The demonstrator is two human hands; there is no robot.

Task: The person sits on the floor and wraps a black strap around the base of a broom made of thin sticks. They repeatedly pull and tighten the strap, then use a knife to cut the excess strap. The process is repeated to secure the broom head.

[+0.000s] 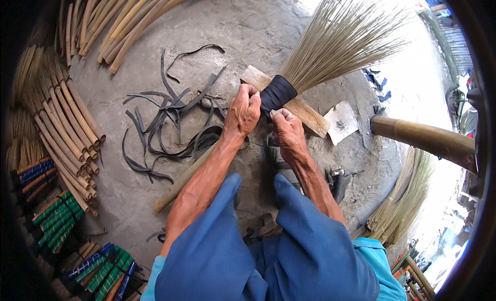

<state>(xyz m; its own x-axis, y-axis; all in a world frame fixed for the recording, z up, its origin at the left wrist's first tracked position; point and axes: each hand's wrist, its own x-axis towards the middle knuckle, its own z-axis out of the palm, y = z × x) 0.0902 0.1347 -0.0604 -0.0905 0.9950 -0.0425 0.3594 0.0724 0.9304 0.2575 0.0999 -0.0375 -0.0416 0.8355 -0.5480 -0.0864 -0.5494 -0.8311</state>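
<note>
A broom with a wide fan of thin, stiff bristles lies across a wooden block, its bristles pointing away to the right. A black rubber strip is wound in several turns around the bristles' base. My left hand is closed, its fingertips pinching the left edge of the wrapping. Just below the wrapping, my right hand pinches the strip between thumb and fingers. A pale bamboo handle runs toward me beneath my left forearm. My fingers hide the strip's loose end.
Loose black rubber strips lie tangled on the concrete floor at left. Bamboo-handled bundles line the left side. A paper scrap holding small dark bits, a thick bamboo pole and a bristle bundle are at right.
</note>
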